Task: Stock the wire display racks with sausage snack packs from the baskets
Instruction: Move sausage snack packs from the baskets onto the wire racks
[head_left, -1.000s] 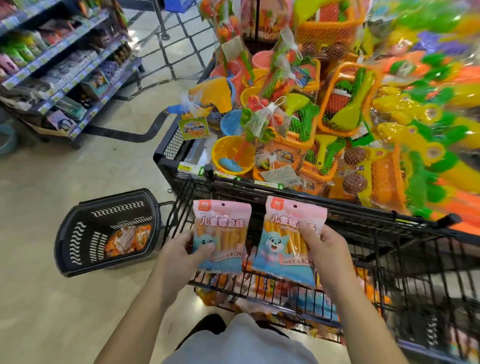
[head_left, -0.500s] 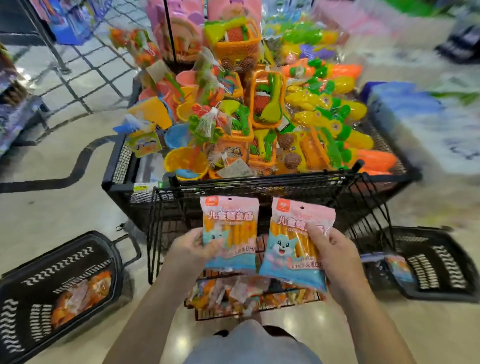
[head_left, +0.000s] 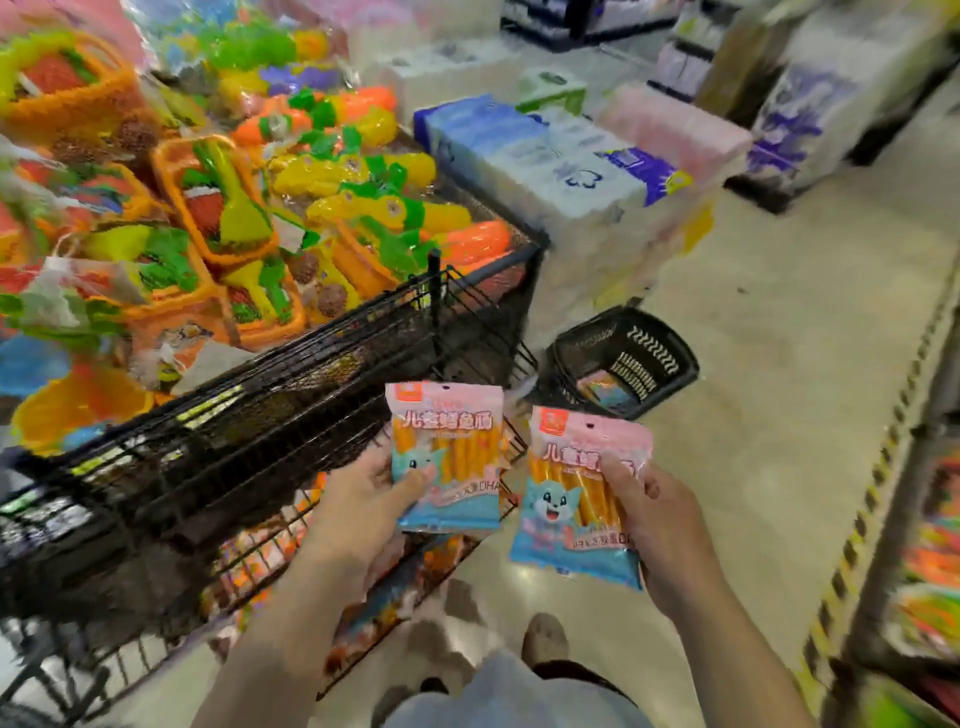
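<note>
The view has swung right to the basket (head_left: 631, 358) past the right corner of the wire rack (head_left: 291, 431), yet left hand (head_left: 358, 512) and right hand (head_left: 670, 525) still grip their sausage packs (head_left: 457, 457), unshelved.

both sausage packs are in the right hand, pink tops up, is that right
Not quite: the head view shows one pack in each hand. The left hand grips the left pack, with its thumb over the front, and the right hand grips the right pack. Both packs do have their pink tops up.
</note>
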